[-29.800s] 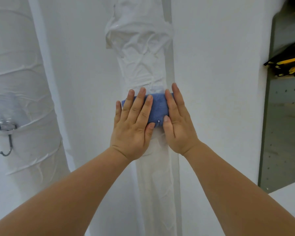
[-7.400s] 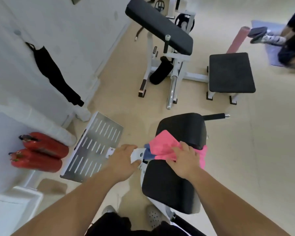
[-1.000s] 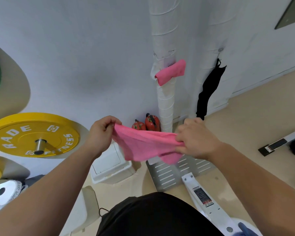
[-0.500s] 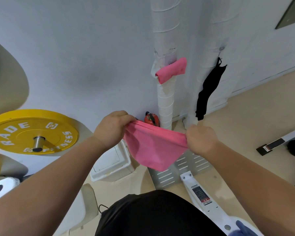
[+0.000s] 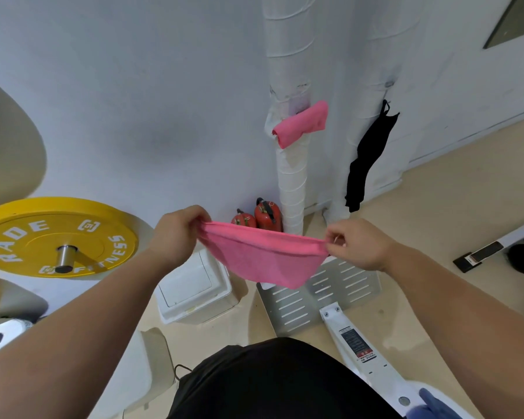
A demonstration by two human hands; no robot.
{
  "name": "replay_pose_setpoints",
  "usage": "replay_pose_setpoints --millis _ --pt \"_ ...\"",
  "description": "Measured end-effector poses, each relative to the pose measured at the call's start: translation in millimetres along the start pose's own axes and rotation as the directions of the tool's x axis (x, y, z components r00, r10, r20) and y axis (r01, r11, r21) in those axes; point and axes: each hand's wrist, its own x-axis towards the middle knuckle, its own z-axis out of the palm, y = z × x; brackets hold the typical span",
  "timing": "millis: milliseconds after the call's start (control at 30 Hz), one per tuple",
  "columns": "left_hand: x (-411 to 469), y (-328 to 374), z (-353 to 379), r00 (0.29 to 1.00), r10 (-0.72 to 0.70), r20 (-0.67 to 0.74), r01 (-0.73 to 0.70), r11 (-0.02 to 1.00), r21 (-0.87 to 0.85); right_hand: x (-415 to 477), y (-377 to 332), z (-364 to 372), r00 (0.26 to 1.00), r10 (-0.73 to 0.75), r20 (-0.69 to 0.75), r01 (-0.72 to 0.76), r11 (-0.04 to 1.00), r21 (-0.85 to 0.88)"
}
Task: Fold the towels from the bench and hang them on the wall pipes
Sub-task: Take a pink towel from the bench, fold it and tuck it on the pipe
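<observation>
A pink towel (image 5: pixel 263 258) hangs stretched between my hands at chest height, its top edge taut and its body sagging to a point below. My left hand (image 5: pixel 176 234) pinches the left corner and my right hand (image 5: pixel 356 244) pinches the right corner. Straight ahead a white wrapped wall pipe (image 5: pixel 291 164) carries a second folded pink towel (image 5: pixel 301 122). A black cloth (image 5: pixel 368 158) hangs from a hook on the wider pipe (image 5: pixel 375 55) to the right. A bit of blue towel (image 5: pixel 430 408) shows at the bottom right.
Two red fire extinguishers (image 5: pixel 259 217) stand at the pipe's foot. A white bin (image 5: pixel 194 290) and a slotted metal footplate (image 5: pixel 321 293) lie on the floor below the towel. Yellow weight plates (image 5: pixel 58 235) sit on a rack at left. The white bench frame (image 5: pixel 357 349) runs to the lower right.
My hands have moved apart and pulled the pink towel's top edge wider and straighter. The view has shifted only slightly.
</observation>
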Motion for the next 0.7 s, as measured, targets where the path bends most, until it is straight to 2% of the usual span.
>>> replay_pose_setpoints --millis 33,100,200,233,300,367,433,500,567,633,700 --pt "-2 -5 0 0.999 -0.045 0.021 0.047 0.997 -0.060 -3 1 -6 0.999 0.029 -0.036 -0.023 0.988 0.153" --pt "-5 -10 1 0.989 -0.108 0.102 0.126 0.974 -0.190 -7 -2 -14 0.993 0.072 -0.099 -0.033 0.936 0.352" --pt "-8 -7 1 0.969 -0.152 0.194 0.217 0.899 -0.379 -11 -5 -23 0.989 0.036 -0.145 0.029 0.905 0.424" --pt "-7 -6 0 0.966 -0.145 0.216 0.221 0.895 -0.388 -11 -4 -27 0.988 -0.018 -0.153 0.072 0.931 0.358" --pt "-6 -5 -3 0.960 -0.078 0.269 0.165 0.935 -0.314 -10 -1 -36 0.983 -0.158 -0.093 0.163 0.986 0.041" --pt "-3 -4 -8 0.950 0.021 0.310 0.042 0.980 -0.197 -11 -1 -41 0.970 -0.236 0.066 0.245 0.938 -0.245" --pt "-1 0 -14 0.934 0.131 0.333 -0.108 0.990 -0.089 -12 -4 -40 0.945 -0.271 0.181 0.321 0.869 -0.377" --pt "0 7 -19 0.919 0.179 0.352 -0.185 0.983 -0.016 -16 -6 -37 0.929 -0.300 0.216 0.365 0.839 -0.404" --pt "0 11 -19 0.936 0.149 0.318 -0.150 0.988 -0.021 -20 -6 -36 0.936 -0.302 0.179 0.348 0.863 -0.367" --pt "-1 9 -17 0.971 0.029 0.239 -0.008 0.996 -0.089 -20 -4 -37 0.952 -0.290 0.092 0.304 0.895 -0.327" --pt "-4 8 -15 0.971 -0.127 0.203 0.172 0.959 -0.224 -20 -3 -38 0.971 -0.237 -0.002 0.228 0.935 -0.272"
